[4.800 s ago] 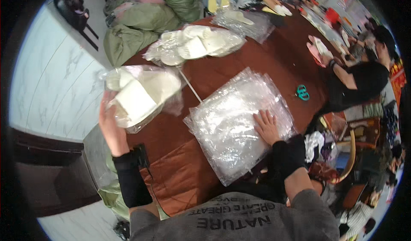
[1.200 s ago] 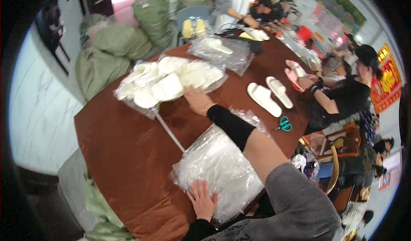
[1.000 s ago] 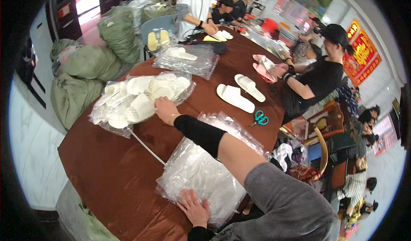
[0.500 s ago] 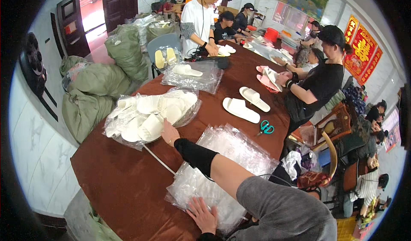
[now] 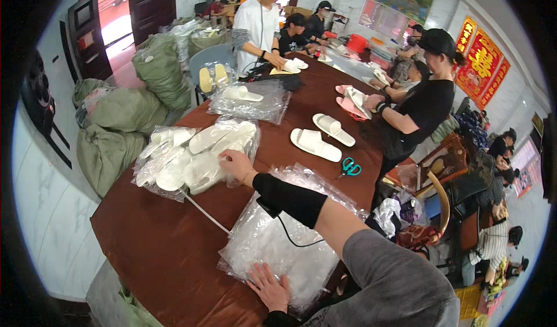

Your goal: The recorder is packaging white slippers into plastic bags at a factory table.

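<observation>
My left hand [image 5: 270, 286] lies flat, fingers spread, on a stack of clear plastic bags [image 5: 278, 234] at the table's near side. My right arm, in a grey sleeve with a black band, crosses over that stack. At the near right edge of a pile of white slide sandals [image 5: 200, 161] is my right hand [image 5: 237, 165]. Its fingers are bent together, and what they grip is hidden. The sandals are heaped on and partly inside clear plastic. A thin white strip [image 5: 206, 214] runs from the pile toward the bag stack.
Two white slides [image 5: 316, 144] and teal scissors [image 5: 350, 167] lie right of the bags on the brown-covered table [image 5: 151, 251]. Another slide [image 5: 242, 94] rests on plastic farther back. Co-workers handle slides at the far and right sides. Green sacks [image 5: 162, 71] stand at left.
My right hand has shifted slightly right along the pile's edge, and its fingers have gone from stretched to bent. My left hand stays on the bags. The view has shifted a little.
</observation>
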Available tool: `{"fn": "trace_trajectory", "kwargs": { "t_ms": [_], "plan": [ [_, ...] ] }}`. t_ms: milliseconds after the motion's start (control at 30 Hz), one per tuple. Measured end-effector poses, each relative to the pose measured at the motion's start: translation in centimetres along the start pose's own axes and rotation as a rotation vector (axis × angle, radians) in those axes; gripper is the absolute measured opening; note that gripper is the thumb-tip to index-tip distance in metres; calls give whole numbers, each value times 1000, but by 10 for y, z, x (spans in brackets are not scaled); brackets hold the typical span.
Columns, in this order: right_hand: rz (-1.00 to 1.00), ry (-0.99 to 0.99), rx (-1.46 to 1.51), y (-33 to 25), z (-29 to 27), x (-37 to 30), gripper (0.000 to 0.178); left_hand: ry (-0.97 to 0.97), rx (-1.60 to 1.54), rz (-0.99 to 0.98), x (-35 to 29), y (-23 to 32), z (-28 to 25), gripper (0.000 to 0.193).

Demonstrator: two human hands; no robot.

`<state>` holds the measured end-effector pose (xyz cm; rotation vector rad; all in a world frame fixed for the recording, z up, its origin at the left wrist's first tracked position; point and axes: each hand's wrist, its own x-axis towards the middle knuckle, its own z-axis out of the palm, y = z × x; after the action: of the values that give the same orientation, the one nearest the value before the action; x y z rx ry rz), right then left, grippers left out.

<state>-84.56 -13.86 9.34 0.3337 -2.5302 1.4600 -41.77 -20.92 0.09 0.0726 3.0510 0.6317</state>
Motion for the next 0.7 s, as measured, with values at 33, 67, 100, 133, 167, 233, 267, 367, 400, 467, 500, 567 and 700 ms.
{"fn": "trace_trajectory", "kwargs": {
  "t_ms": [33,67,100,133,167,233,267,367,400,467,500,567,700],
  "plan": [
    [-19,2,29,-6,-19,-2,33,9,1,10,-1,2,1,83],
    [-36,7,57,-11,-41,-4,31,9,-10,16,-2,5,2,83],
    [-69,-22,109,-33,-54,-11,29,15,-8,-3,-5,1,0,83],
    [-102,-42,155,-51,-73,-17,28,13,-21,-18,-6,1,-3,83],
    [-120,-56,194,-66,-94,-29,27,19,-24,-16,-7,2,-4,83],
    [-136,-78,245,-100,-134,-55,25,45,-14,-12,-12,4,-5,82],
    [-143,-92,257,-120,-152,-71,25,66,-4,-5,-14,4,-6,81],
    [-150,-117,251,-174,-203,-125,25,114,16,22,-19,5,-7,80],
    [-153,-92,231,-184,-217,-145,25,119,17,30,-21,7,-7,80],
    [-169,-58,149,-200,-236,-192,26,120,6,34,-23,8,-5,80],
    [-183,-49,94,-205,-240,-216,26,127,5,33,-24,5,-3,81],
    [-113,-208,-72,-198,-248,-276,26,78,25,65,-28,2,-1,82],
    [30,-554,-173,-128,-275,-362,28,-91,116,130,-36,15,-31,79]
  ]
}}
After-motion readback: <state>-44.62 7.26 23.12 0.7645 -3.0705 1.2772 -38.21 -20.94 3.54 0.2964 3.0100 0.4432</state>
